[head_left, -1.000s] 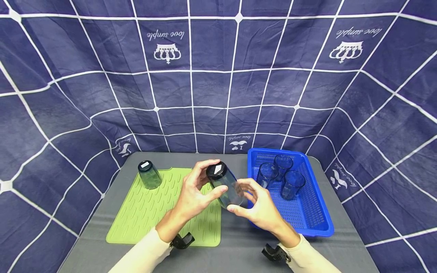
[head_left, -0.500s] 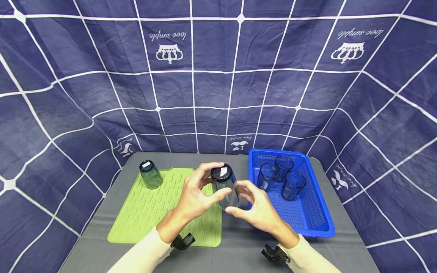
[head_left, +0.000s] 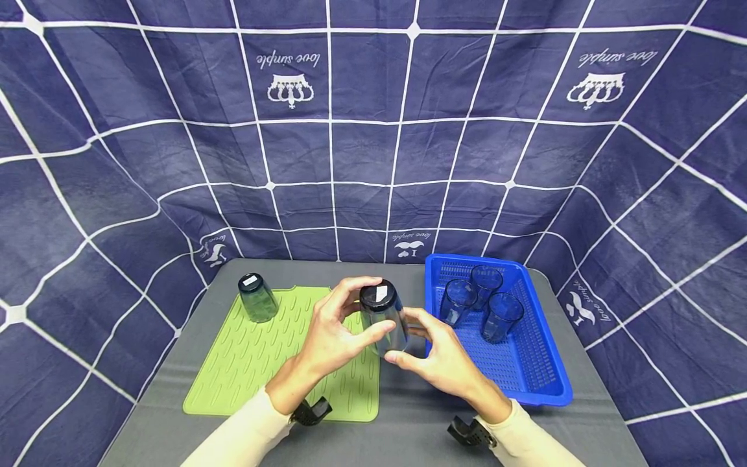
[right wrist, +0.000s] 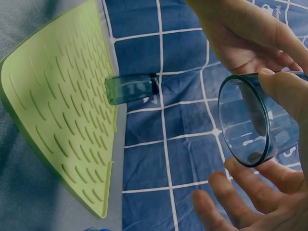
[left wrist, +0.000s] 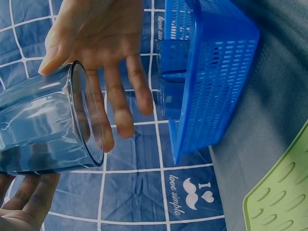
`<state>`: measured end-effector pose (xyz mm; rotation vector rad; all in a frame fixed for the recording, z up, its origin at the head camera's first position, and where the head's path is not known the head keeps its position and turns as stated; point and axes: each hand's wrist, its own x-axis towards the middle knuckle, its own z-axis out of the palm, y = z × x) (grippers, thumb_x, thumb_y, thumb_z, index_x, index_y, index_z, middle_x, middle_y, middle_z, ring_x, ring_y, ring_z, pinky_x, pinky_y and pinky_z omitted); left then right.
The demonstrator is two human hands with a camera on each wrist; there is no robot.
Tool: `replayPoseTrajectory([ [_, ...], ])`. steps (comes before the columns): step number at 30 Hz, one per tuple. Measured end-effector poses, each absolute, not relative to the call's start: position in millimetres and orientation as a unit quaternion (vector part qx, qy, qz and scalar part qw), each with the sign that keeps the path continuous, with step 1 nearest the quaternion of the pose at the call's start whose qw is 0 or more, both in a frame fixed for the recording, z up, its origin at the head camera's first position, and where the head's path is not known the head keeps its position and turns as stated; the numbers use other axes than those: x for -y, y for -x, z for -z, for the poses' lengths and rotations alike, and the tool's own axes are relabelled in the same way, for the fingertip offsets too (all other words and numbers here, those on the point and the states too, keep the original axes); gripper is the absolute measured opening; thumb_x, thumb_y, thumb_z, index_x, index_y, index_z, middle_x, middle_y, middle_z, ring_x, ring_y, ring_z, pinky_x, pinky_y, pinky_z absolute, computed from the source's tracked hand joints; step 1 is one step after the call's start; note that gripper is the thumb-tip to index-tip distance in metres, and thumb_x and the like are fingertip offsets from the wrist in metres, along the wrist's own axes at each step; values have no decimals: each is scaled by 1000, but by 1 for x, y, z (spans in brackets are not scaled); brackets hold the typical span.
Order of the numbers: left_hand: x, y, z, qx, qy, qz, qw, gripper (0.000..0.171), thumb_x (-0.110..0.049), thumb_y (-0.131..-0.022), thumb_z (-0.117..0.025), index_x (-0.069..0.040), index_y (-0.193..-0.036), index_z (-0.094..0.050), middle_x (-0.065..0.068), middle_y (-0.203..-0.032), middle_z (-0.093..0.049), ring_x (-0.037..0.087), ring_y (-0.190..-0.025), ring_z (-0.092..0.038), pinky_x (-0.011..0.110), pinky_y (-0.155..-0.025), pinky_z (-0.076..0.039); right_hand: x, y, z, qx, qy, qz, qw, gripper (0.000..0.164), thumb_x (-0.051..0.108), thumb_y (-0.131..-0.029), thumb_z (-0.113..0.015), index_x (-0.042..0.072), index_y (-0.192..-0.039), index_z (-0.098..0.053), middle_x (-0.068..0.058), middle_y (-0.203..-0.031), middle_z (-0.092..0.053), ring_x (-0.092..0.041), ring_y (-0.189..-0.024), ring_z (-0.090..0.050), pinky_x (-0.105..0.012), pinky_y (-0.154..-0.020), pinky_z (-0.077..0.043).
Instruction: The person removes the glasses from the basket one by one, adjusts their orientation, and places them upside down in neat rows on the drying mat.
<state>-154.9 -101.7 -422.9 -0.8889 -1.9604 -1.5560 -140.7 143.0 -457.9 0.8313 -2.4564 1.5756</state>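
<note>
In the head view, a blue-tinted drinking glass (head_left: 375, 312) is held bottom up in the air, its dark base with a white label on top. My left hand (head_left: 334, 336) grips it near the base, thumb in front and fingers behind. Lower down, my right hand (head_left: 439, 349) holds it near the rim between thumb and fingers. The open mouth of the glass (left wrist: 45, 120) faces the right in the left wrist view, with the right hand's outer fingers (left wrist: 118, 101) reaching past the rim.
Another glass (head_left: 258, 301) stands upside down on the far left corner of the green drying mat (head_left: 245, 370). To the right is a blue perforated basket (head_left: 551, 363) holding three upright glasses (head_left: 502, 318). A grid-patterned cloth (head_left: 362, 149) hangs behind and along both sides.
Over the past second the held glass has turned from a slant to more upright, its base shifting right. During the last half second both hands barely move.
</note>
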Motion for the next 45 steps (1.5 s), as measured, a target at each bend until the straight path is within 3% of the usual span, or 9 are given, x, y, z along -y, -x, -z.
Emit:
replayPoseTrajectory([
  [7, 104, 157, 424, 715, 327, 568, 242, 73, 1, -83, -104, -7, -147, -71, 16, -136, -81, 11, -115, -83, 33, -92, -75, -145, 143, 458, 803, -288, -518, 65, 71, 18, -93, -101, 7, -155, -67, -11, -151, -76, -18, -135, -75, -47, -116, -67],
  [14, 108, 158, 425, 722, 317, 568, 235, 73, -1, -83, -104, -7, -148, -70, 15, -136, -81, 12, -118, -83, 30, -94, -74, -149, 145, 458, 801, -301, -511, 86, 71, 18, -95, -100, 17, -157, -67, -3, -154, -74, -19, -138, -74, -46, -113, -69],
  [20, 112, 159, 426, 732, 305, 562, 236, 73, -3, -84, -104, -8, -148, -71, 14, -137, -82, 13, -117, -84, 30, -97, -73, -152, 146, 455, 806, -297, -504, 93, 72, 19, -95, -99, 17, -159, -67, -5, -155, -74, -25, -137, -75, -51, -111, -70],
  [25, 116, 160, 428, 735, 294, 561, 242, 71, -3, -84, -104, -8, -147, -72, 14, -137, -82, 13, -116, -84, 29, -98, -73, -157, 147, 454, 816, -287, -491, 102, 73, 20, -94, -100, 17, -159, -67, -2, -155, -73, -20, -137, -74, -48, -112, -69],
  [40, 129, 167, 433, 744, 266, 562, 244, 70, -2, -85, -104, -8, -147, -72, 13, -137, -82, 11, -115, -82, 30, -97, -73, -178, 156, 454, 834, -253, -472, 136, 72, 20, -94, -101, 17, -158, -68, -4, -158, -72, -35, -140, -74, -45, -115, -68],
  [45, 135, 170, 437, 745, 261, 560, 251, 70, -1, -84, -104, -8, -146, -73, 14, -135, -82, 9, -114, -82, 28, -97, -72, -184, 159, 456, 840, -242, -465, 141, 71, 20, -94, -100, 17, -157, -69, -5, -156, -73, -34, -139, -76, -44, -112, -69],
])
